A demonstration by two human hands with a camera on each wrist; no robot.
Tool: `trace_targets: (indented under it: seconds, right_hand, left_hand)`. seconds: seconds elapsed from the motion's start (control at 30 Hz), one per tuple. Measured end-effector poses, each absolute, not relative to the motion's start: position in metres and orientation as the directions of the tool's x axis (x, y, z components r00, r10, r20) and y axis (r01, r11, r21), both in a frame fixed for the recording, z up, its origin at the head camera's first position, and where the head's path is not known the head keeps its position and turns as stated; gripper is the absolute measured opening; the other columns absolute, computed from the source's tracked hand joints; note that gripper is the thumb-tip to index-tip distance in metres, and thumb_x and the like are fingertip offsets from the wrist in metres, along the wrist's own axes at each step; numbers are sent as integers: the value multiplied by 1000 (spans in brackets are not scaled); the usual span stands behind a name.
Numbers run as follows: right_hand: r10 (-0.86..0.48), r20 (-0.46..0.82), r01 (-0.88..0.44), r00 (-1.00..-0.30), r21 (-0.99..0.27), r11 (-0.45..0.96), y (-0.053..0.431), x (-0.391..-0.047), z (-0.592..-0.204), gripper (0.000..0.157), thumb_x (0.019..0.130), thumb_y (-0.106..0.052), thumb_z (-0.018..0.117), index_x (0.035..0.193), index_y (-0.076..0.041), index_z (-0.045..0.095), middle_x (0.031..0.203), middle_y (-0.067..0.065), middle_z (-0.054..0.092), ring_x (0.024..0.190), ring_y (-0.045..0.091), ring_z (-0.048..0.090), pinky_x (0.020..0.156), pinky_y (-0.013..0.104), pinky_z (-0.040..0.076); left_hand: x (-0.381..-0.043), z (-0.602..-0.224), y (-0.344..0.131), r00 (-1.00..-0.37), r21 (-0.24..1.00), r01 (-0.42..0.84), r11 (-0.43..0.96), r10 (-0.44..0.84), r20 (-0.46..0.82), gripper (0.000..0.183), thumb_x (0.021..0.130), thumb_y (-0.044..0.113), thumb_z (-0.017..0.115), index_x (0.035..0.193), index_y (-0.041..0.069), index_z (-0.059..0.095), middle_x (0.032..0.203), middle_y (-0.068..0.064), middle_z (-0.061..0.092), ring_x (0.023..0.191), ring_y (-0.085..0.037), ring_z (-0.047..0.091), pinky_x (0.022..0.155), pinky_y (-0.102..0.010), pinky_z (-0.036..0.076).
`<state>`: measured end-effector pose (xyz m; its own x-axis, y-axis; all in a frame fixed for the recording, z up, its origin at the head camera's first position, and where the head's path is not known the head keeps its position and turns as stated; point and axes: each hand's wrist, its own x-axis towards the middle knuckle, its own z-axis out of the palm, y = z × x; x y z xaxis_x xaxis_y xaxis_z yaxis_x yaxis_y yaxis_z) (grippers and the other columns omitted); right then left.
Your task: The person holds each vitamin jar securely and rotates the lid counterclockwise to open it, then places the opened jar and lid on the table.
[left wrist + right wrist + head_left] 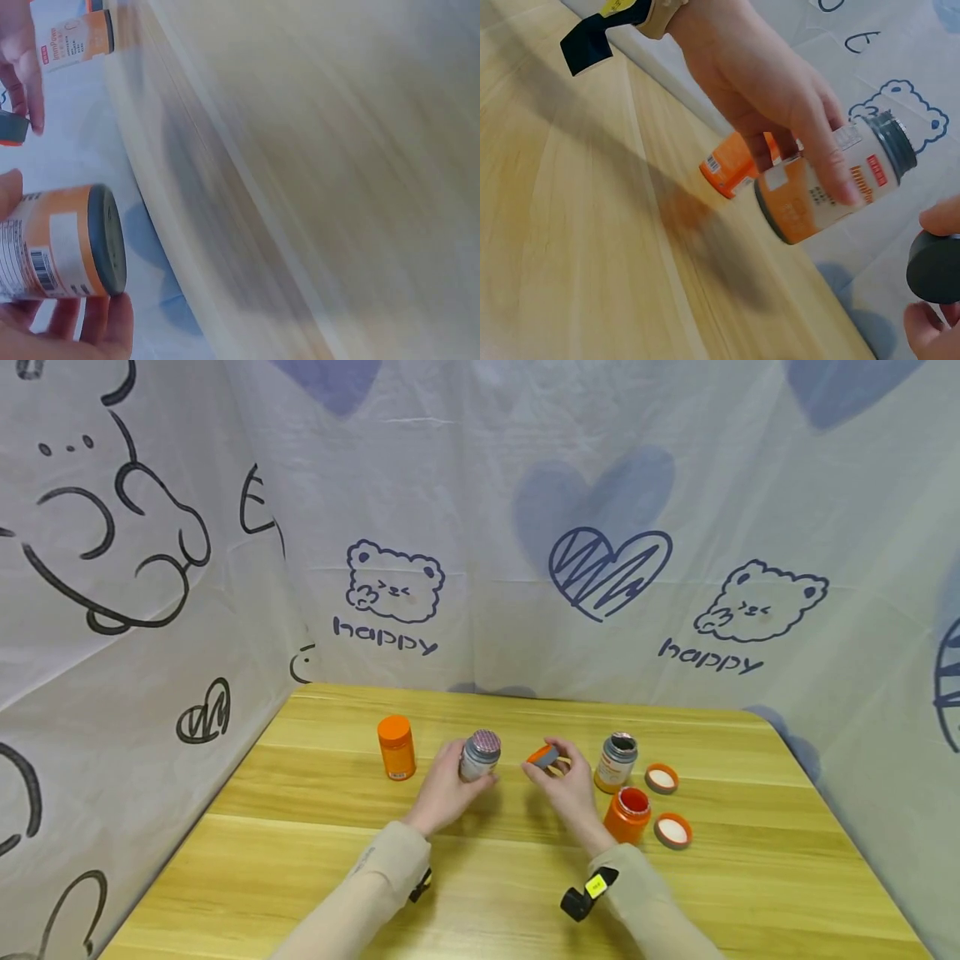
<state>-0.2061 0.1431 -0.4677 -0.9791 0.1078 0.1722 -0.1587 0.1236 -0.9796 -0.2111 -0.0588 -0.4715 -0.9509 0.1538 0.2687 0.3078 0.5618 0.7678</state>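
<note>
Wooden table; above it, left hand curled round white-labelled bottle, right hand narrowed to a pinch on cap. Bottle: long axis near vertical, mouth up. Cap: apart from bottle, tilted, orange face leftward.

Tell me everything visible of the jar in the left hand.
The jar looks plastic, with dark gray neck and base, and orange and white printed sides bearing a barcode. It is uncapped, a patterned seal covering its top. The left hand grips it, mouth up, above the table.
</note>
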Motion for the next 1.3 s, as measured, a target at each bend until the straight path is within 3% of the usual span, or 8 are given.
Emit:
trace_targets:
  seconds: [0.17, 0.27, 0.37, 0.6, 0.7, 0.8, 1.0, 1.3]
  right_hand:
    - [171, 189, -167, -967, -977, 137, 140, -210, -475, 54, 84, -6, 79, 131, 4, 56, 132, 25, 55, 120, 39, 59, 104, 47, 52]
    - [202, 183, -158, -962, -978, 136, 140, -213, -479, 56, 83, -7, 80, 132, 5, 55, 133, 25, 56, 120, 38, 59, 106, 51, 49]
    - [235, 169, -139, -957, -981, 137, 139, -217, -484, 57, 82, -6, 81, 131, 5, 55, 130, 24, 59, 118, 36, 60, 104, 45, 50]
    - [263, 137, -111, -955, -988, 111, 138, -223, -492, 57, 81, -4, 80, 130, 5, 53, 128, 24, 58, 118, 37, 60, 87, 17, 48]
    - [278, 130, -102, -952, -988, 113, 138, -225, -496, 57, 80, -3, 80, 129, 4, 52, 129, 24, 57, 119, 38, 61, 82, 12, 46]
    - [301, 129, -92, -945, -987, 132, 139, -229, -501, 57, 79, -2, 80, 128, 3, 51, 129, 24, 56, 119, 38, 62, 85, 18, 49]
    - [350, 105, -52, -931, -986, 159, 138, -236, -510, 59, 77, 2, 79, 128, 1, 49, 130, 24, 55, 118, 40, 62, 99, 42, 50]
    - [381, 99, -25, -919, -981, 193, 136, -245, -520, 59, 77, 2, 80, 126, 1, 48, 128, 24, 55, 116, 39, 61, 101, 47, 50]
  left_hand:
    - [-215, -472, -53, -964, 790, 254, 558, 82, 252, 62, 86, 30, 80, 135, 3, 54, 127, -14, 55, 117, -30, 58, 105, -51, 49]
    - [-218, -473, -50, -970, 805, 226, 549, 53, 236, 64, 86, 32, 80, 136, 3, 53, 126, -15, 55, 117, -31, 57, 105, -51, 48]
    - [-222, -474, -46, -974, 819, 202, 537, 27, 223, 65, 86, 33, 80, 137, 3, 52, 125, -15, 56, 117, -31, 57, 105, -50, 48]
    - [-229, -479, -40, -971, 832, 203, 517, -5, 240, 64, 85, 32, 81, 135, 2, 53, 122, -17, 56, 114, -31, 58, 103, -49, 49]
    - [-232, -481, -38, -972, 836, 197, 513, -13, 237, 65, 84, 31, 81, 135, 1, 53, 121, -17, 55, 114, -32, 58, 104, -49, 48]
    - [-234, -483, -37, -975, 841, 177, 511, -26, 220, 66, 84, 30, 81, 136, 1, 52, 122, -17, 55, 115, -32, 58, 105, -49, 48]
    - [-239, -488, -30, -981, 846, 148, 512, -35, 193, 66, 85, 29, 81, 137, -1, 51, 123, -19, 53, 115, -33, 58, 106, -50, 47]
    - [-248, -498, -24, -984, 861, 137, 491, -32, 175, 63, 86, 27, 80, 136, 1, 52, 123, -18, 53, 115, -33, 58, 104, -51, 48]
